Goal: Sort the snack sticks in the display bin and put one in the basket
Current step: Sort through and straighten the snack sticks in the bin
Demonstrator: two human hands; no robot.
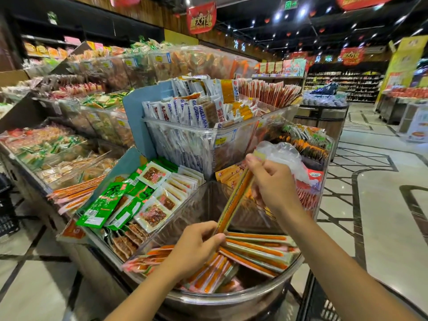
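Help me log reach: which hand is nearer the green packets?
Left. The left hand grips the stick low, right of the green packets; the right hand pinches its top, farther right.

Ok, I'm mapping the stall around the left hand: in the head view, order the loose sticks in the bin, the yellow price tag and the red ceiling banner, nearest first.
1. Loose sticks: in the bin, right beside the left hand gripping a snack stick.
2. Yellow price tag: on the upper bin's front, beyond.
3. Red banner: overhead, far back.
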